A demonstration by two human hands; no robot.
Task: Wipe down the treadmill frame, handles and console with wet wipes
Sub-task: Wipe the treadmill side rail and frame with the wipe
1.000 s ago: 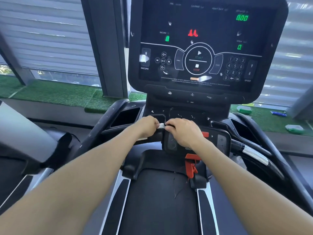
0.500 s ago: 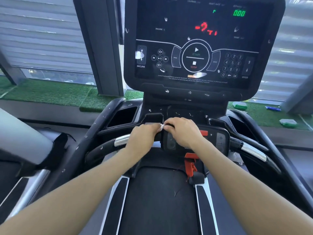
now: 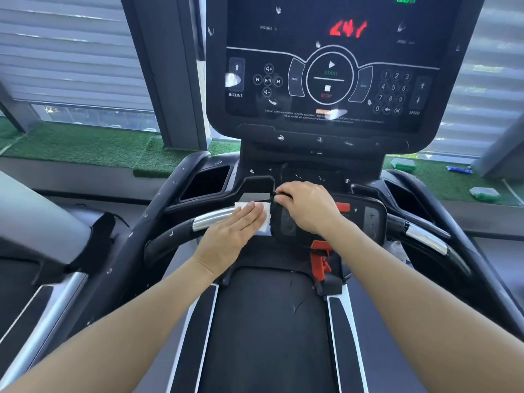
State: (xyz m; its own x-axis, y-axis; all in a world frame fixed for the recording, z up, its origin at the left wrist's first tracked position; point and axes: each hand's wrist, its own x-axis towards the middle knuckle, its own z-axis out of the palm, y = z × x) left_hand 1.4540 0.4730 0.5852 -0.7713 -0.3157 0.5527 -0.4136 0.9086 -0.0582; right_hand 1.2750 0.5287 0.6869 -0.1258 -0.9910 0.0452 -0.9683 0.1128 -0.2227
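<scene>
The left hand point(image 3: 232, 236) lies flat, fingers straight, pressing the wet wipe point(image 3: 265, 217) onto the left handle point(image 3: 209, 221) beside the control pad point(image 3: 326, 222), spreading it for wiping. The right hand point(image 3: 307, 208) curls over the pad's upper left corner, probably for bracing.

console point(image 3: 329, 80) top cropped, wipe point(image 3: 265, 219) partly covered
</scene>
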